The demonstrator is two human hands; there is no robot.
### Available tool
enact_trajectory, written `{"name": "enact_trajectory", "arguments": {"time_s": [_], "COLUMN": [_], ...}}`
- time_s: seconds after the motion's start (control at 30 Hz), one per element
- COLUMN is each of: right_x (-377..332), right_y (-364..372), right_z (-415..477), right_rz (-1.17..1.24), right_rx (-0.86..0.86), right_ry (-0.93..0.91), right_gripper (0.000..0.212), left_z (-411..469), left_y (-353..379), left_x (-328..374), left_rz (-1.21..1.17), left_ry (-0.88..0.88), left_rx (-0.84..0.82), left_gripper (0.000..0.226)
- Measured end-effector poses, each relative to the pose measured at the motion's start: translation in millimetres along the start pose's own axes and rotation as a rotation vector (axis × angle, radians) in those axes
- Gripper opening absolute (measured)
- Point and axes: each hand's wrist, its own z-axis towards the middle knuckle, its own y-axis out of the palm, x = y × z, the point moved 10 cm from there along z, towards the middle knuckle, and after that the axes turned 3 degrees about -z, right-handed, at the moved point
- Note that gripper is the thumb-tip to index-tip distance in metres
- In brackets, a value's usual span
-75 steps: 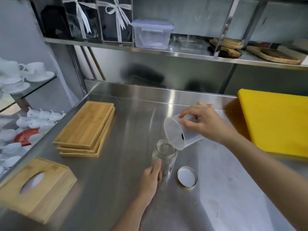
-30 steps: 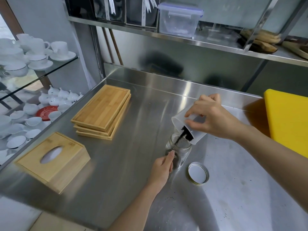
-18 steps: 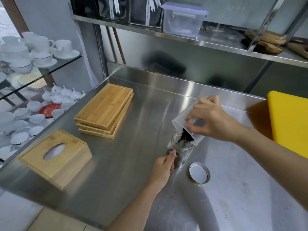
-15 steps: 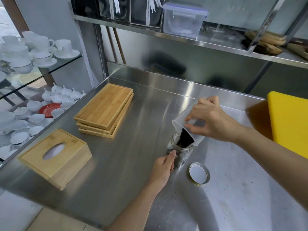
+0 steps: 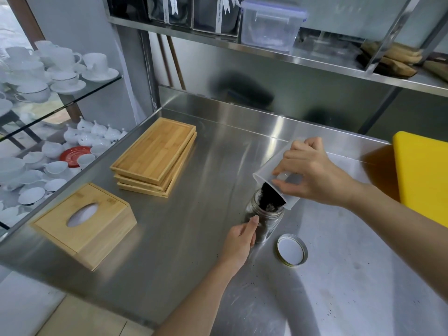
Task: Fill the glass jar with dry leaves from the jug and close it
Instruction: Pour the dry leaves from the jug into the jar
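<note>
A small clear glass jar (image 5: pixel 266 221) stands upright on the steel counter (image 5: pixel 198 229), with dark leaves showing through its wall. My left hand (image 5: pixel 238 241) grips its near side. My right hand (image 5: pixel 312 175) holds a translucent plastic jug (image 5: pixel 271 166) tipped steeply over the jar's mouth. Dark dry leaves (image 5: pixel 270 198) slide from the jug's lip into the jar. The jar's round metal lid (image 5: pixel 291 250) lies flat on the counter just right of the jar, white inner side up.
A stack of bamboo trays (image 5: pixel 155 156) and a wooden tissue box (image 5: pixel 84 221) sit at the left. A yellow cutting board (image 5: pixel 424 173) lies at the right edge. White cups and saucers (image 5: pixel 48 73) fill glass shelves beyond the counter's left edge. Leaf crumbs dot the counter near me.
The jug has tipped further and more dark leaves have slid into the jar, whose level has risen. Both hands keep their grips; the lid has not moved.
</note>
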Motion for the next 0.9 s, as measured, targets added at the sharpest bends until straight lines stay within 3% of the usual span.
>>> {"name": "enact_trajectory", "arguments": {"time_s": [0.9], "right_x": [-13], "right_y": [0], "right_z": [1], "right_rz": [-0.048], "right_rx": [-0.001], "right_ry": [-0.083], "right_gripper": [0.018], "left_z": [-2], "left_y": [1], "left_x": [2], "left_rz": [0.004], "left_ry": [0.006], "left_rx": [-0.025], "left_gripper": [0.056]}}
